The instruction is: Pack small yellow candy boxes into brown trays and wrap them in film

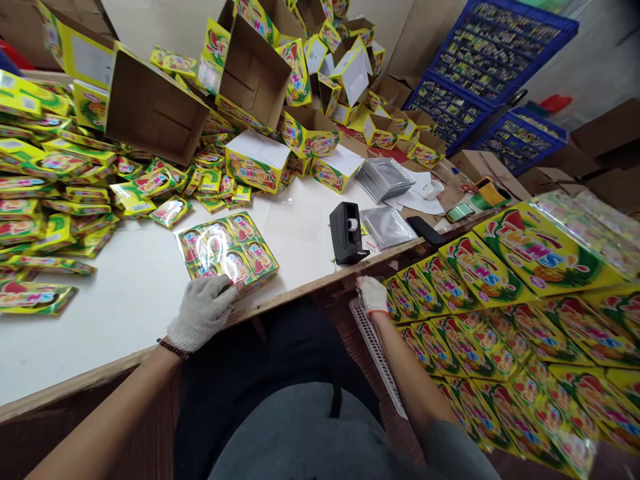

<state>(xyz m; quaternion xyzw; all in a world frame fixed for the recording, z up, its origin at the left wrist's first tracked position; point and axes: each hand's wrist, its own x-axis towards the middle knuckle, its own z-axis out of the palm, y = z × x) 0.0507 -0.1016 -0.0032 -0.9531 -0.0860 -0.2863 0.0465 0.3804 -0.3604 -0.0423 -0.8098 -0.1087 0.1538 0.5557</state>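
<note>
A clear-wrapped pack of small yellow-green candy boxes (pixel 245 243) lies flat near the table's front edge, glare on its film. My left hand (pixel 205 310), in a white knit glove, holds its near left corner, fingers curled against it. My right hand (pixel 373 295), also gloved, is down by the table's front edge, beside the stacked cartons and above a pale plastic basket (pixel 377 357). Its fingers are curled; what they hold, if anything, is hidden. A black tape dispenser (pixel 347 233) stands on the table between the pack and stacks of clear film sleeves (pixel 385 179).
Loose small boxes (pixel 60 180) heap up at left. Open display cartons (pixel 255 73) pile along the back. A dark phone (pixel 425 230) lies near the front edge. Filled Twins cartons (pixel 487 267) stack high at right; blue crates (pixel 500 47) stand behind.
</note>
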